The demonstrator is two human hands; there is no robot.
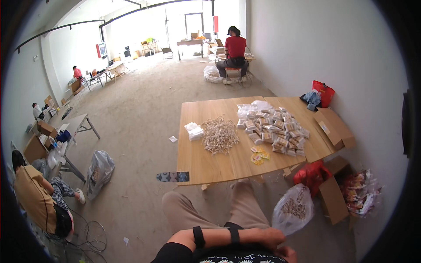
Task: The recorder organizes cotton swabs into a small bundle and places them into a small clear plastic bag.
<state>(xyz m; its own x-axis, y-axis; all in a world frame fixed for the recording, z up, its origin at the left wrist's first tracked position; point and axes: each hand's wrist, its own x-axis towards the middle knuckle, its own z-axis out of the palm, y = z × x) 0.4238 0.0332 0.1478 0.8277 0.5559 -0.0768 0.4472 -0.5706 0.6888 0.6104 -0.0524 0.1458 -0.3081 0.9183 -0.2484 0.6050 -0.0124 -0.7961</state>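
Hands folded at the lap — left hand [270,237] over right hand [286,253], grip unclear, holding nothing visible

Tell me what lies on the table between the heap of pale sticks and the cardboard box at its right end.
In the head view, a pile of small packets lies between the heap of sticks and the cardboard box on the table.

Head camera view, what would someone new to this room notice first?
Likely the wooden table ahead of the person's knees, bearing a big heap of small packets on its right half and a pile of pale sticks near its middle. Low in the frame the left hand lies over the right hand at the lap, holding nothing. A clear bag of small bits stands on the floor just beside them.
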